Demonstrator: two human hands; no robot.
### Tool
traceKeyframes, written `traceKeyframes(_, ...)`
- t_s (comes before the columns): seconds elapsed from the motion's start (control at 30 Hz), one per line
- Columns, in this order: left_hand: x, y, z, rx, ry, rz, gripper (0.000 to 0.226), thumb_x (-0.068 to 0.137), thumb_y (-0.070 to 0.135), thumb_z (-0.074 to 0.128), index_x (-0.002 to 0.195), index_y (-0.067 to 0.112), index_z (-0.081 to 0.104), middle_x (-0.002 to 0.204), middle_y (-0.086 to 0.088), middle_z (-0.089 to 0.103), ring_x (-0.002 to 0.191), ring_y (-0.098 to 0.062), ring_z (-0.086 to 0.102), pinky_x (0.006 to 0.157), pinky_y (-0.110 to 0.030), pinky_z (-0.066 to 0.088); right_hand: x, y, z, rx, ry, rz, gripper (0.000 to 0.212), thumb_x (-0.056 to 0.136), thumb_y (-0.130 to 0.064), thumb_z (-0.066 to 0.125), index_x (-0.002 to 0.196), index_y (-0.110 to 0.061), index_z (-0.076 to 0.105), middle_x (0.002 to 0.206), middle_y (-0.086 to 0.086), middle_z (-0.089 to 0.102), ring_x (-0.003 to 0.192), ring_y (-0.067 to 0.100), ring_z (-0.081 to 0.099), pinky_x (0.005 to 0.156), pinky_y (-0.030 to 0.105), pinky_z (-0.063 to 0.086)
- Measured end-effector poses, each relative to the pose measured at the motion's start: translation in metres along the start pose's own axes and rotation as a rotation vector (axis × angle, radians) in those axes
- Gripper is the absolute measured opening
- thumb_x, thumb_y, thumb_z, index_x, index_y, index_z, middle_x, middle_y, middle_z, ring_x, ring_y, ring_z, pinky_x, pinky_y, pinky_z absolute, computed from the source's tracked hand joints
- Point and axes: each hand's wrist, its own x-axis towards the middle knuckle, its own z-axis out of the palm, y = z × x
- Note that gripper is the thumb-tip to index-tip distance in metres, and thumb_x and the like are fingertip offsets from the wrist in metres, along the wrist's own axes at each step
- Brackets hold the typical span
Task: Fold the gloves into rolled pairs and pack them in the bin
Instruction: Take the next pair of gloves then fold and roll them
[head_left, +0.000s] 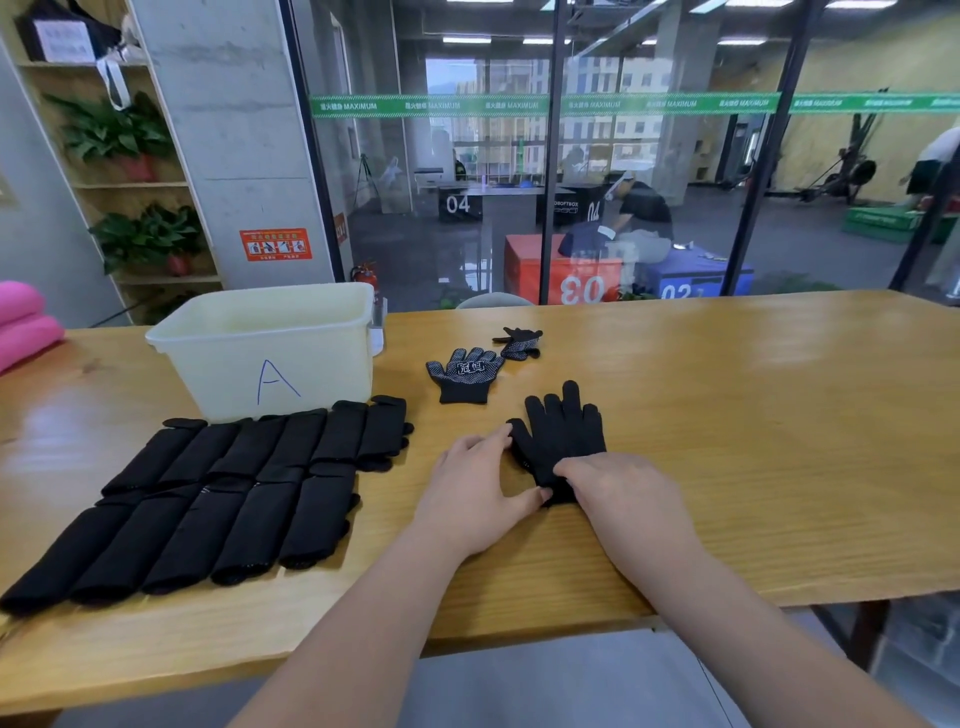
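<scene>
While the black knit glove (563, 436) lies fingers-away from me, my right hand (621, 486) pinches its near cuff; my left hand (475, 488) rests spread, touching its left edge.

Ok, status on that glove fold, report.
Left hand touching black glove, right hand gripping its cuff. Glove flat, unrolled. Rolled pairs lie before bin A; two dotted gloves loose beyond.

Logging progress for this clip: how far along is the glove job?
Done: two rows of folded black glove bundles lie on the wooden table before the pale plastic bin marked A. In hand: the left hand presses and the right hand pinches a flat black knit glove. Left: the dotted black glove, the crumpled dotted glove behind it, and packing; no glove shows in the bin.
</scene>
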Motion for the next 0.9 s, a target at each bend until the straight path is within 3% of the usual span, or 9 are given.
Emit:
traceKeyframes(0.13, 0.0, -0.002, 0.001, 0.012, -0.006, 0.003, 0.093, 0.085, 0.075, 0.06, 0.163, 0.037, 0.028, 0.155, 0.015, 0.052, 0.149, -0.014, 0.03, 0.122, -0.043, 0.034, -0.002, -0.001, 0.001, -0.02, 0.062, -0.044, 0.035, 0.063, -0.01, 0.092, 0.089, -0.027, 0.076, 0.072, -0.008, 0.068, 0.064, 0.021, 0.065, 0.055, 0.033, 0.051)
traceKeyframes(0.23, -0.001, -0.001, 0.0, 0.07, -0.01, 0.049, 0.081, 0.092, 0.072, 0.056, 0.162, 0.04, 0.031, 0.157, 0.017, 0.048, 0.149, -0.014, 0.029, 0.122, -0.043, 0.031, -0.003, 0.001, 0.004, 0.06, 0.097, -0.008, 0.031, 0.07, -0.011, 0.092, 0.093, -0.027, 0.079, 0.078, -0.009, 0.073, 0.069, 0.019, 0.068, 0.056, 0.033, 0.054)
traceKeyframes(0.33, -0.001, -0.002, 0.001, 0.113, -0.019, 0.081, 0.068, 0.094, 0.075, 0.049, 0.156, 0.049, 0.04, 0.157, 0.019, 0.046, 0.148, -0.014, 0.028, 0.122, -0.044, 0.03, -0.005, 0.005, -0.002, 0.252, 0.047, 0.039, 0.026, 0.089, -0.025, 0.076, 0.114, -0.03, 0.075, 0.106, -0.015, 0.074, 0.1, 0.011, 0.066, 0.079, 0.032, 0.057)
traceKeyframes(0.43, 0.0, -0.002, 0.001, 0.122, -0.038, 0.075, 0.064, 0.093, 0.077, 0.047, 0.151, 0.05, 0.048, 0.158, 0.018, 0.044, 0.148, -0.014, 0.026, 0.123, -0.045, 0.028, 0.009, 0.016, -0.01, 0.453, 0.025, 0.198, 0.032, 0.1, -0.028, 0.059, 0.131, -0.031, 0.068, 0.125, -0.017, 0.067, 0.122, 0.007, 0.054, 0.1, 0.03, 0.048)
traceKeyframes(0.6, 0.001, -0.003, 0.001, 0.102, -0.045, 0.065, 0.065, 0.092, 0.078, 0.049, 0.15, 0.049, 0.051, 0.157, 0.02, 0.042, 0.149, -0.012, 0.025, 0.124, -0.044, 0.026, 0.063, 0.06, 0.002, 0.449, -0.276, 0.378, 0.04, 0.107, -0.028, 0.038, 0.144, -0.031, 0.052, 0.119, -0.005, 0.072, 0.123, 0.02, 0.055, 0.099, 0.042, 0.049)
traceKeyframes(0.7, 0.001, -0.002, -0.001, 0.103, -0.053, 0.058, 0.066, 0.091, 0.078, 0.049, 0.15, 0.049, 0.051, 0.157, 0.02, 0.042, 0.149, -0.011, 0.024, 0.124, -0.044, 0.026, 0.082, 0.077, 0.009, 0.541, -0.409, 0.412, 0.045, 0.111, -0.023, 0.035, 0.156, -0.025, 0.041, 0.139, 0.001, 0.066, 0.129, 0.025, 0.058, 0.103, 0.037, 0.046)
traceKeyframes(0.77, 0.001, -0.002, -0.001, 0.103, -0.055, 0.053, 0.066, 0.091, 0.078, 0.05, 0.15, 0.048, 0.05, 0.158, 0.021, 0.041, 0.149, -0.01, 0.023, 0.124, -0.043, 0.025, 0.087, 0.082, 0.011, 0.575, -0.372, 0.418, 0.048, 0.11, -0.02, 0.037, 0.158, -0.023, 0.038, 0.145, 0.0, 0.062, 0.12, 0.023, 0.061, 0.094, 0.031, 0.043)
traceKeyframes(0.83, 0.0, -0.001, -0.002, 0.099, -0.059, 0.05, 0.066, 0.091, 0.077, 0.051, 0.151, 0.048, 0.05, 0.158, 0.022, 0.041, 0.148, -0.01, 0.022, 0.125, -0.042, 0.024, 0.087, 0.082, 0.012, 0.617, -0.292, 0.425, 0.046, 0.109, -0.017, 0.04, 0.154, -0.025, 0.044, 0.133, -0.005, 0.069, 0.093, 0.01, 0.061, 0.084, 0.029, 0.04)
traceKeyframes(0.9, 0.0, 0.0, -0.003, 0.097, -0.055, 0.052, 0.066, 0.091, 0.077, 0.051, 0.151, 0.048, 0.05, 0.158, 0.022, 0.041, 0.148, -0.009, 0.022, 0.125, -0.042, 0.023, 0.087, 0.081, 0.017, 0.64, -0.246, 0.412, 0.043, 0.108, -0.016, 0.043, 0.149, -0.025, 0.049, 0.115, -0.009, 0.074, 0.084, 0.003, 0.058, 0.082, 0.029, 0.04)
